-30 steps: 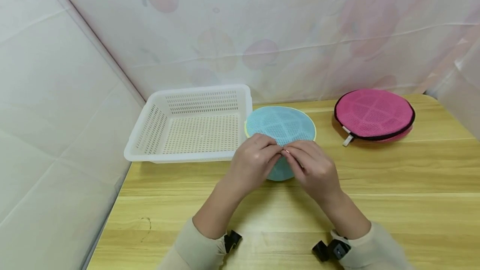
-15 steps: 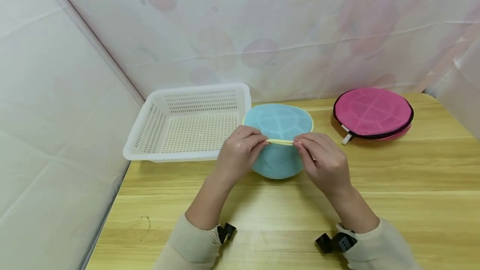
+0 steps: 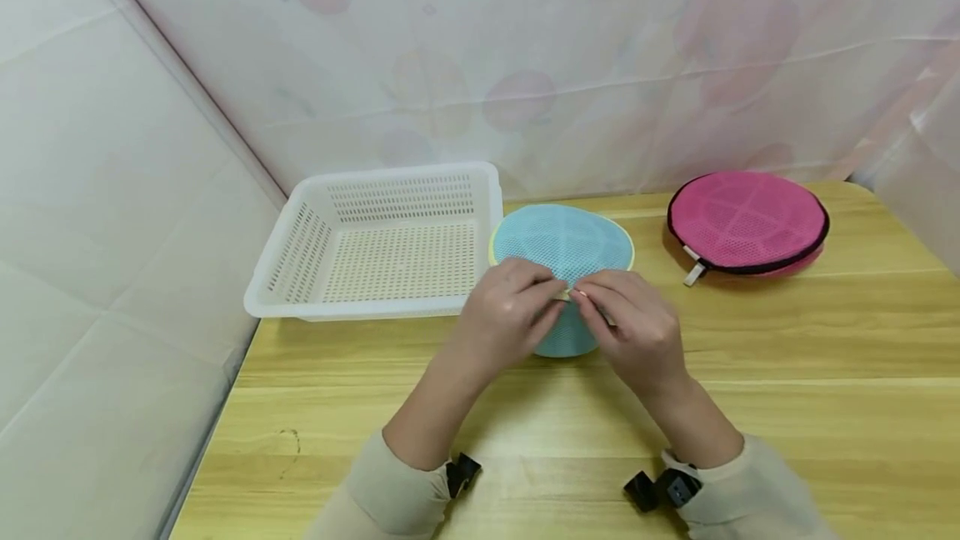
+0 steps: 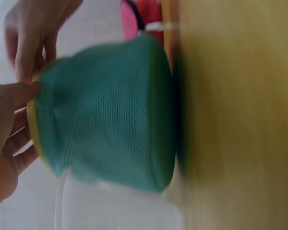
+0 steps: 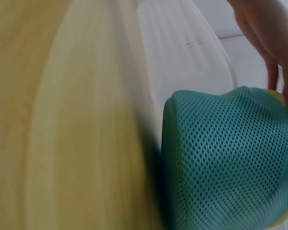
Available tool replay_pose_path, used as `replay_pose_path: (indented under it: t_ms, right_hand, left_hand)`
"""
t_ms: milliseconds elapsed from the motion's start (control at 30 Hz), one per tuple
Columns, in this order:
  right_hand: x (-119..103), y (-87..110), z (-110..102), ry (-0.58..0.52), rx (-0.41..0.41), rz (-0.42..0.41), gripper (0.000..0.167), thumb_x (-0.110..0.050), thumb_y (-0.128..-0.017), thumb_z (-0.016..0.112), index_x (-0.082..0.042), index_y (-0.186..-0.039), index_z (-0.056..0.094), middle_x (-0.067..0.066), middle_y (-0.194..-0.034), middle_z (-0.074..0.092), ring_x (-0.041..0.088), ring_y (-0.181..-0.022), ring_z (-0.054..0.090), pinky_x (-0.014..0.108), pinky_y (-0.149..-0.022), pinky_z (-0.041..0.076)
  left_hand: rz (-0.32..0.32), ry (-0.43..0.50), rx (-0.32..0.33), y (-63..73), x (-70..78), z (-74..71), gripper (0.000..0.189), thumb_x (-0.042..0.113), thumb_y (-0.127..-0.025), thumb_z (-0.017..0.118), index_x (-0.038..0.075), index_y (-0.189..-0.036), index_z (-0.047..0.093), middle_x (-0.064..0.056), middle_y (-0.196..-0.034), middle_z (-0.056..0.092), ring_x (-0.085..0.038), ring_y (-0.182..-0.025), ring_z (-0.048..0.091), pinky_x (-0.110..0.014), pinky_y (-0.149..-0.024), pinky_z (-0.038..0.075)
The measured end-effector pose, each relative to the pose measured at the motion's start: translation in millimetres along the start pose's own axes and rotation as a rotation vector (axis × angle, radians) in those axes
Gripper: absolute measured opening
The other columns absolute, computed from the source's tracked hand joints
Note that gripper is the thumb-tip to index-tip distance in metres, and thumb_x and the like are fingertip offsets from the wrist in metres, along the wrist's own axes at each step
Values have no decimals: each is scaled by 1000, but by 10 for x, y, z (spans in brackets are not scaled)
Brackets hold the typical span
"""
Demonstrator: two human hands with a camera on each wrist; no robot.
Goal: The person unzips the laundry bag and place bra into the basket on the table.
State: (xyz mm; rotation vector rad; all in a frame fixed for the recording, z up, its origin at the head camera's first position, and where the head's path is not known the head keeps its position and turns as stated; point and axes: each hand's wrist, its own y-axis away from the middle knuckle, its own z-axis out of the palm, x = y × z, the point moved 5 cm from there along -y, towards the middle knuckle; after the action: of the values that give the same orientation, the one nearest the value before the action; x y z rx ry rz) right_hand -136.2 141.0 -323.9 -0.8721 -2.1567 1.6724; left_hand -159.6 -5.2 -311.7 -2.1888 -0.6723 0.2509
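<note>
A blue-green mesh laundry bag with yellow edging stands upright on the wooden table, in front of me. My left hand pinches its near top edge between thumb and fingers. Right beside it, my right hand pinches the same edge, the fingertips of both hands almost meeting. In the left wrist view the bag shows its full side wall, with both hands at the yellow rim. The right wrist view has the mesh wall up close. Fingertips hide whatever small part lies between them.
A white perforated plastic basket stands left of the bag, very close to it. Toward the back right lies a flattened pink mesh bag with black edging and a white tag. Fabric walls close off the back and sides.
Half a second ago the hands were apart, with a stretch of yellow edge taut between them. Now they have come together again over the near rim. Basket and pink bag stay put.
</note>
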Motion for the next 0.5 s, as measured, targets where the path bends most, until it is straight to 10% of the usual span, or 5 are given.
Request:
replay_pose_path:
  t_ms: [500]
  right_hand:
    - [5,11,24,-60,-75,4,27,-16,-96,63,5,-86,75,13,-86,72,29,-79,67,29,-88,52]
  left_hand:
    - [-38,13,-7,30,-1,30,5,8,-88,74,8,-89,79,1,-90,70,-13,-88,64,-13,-85,50]
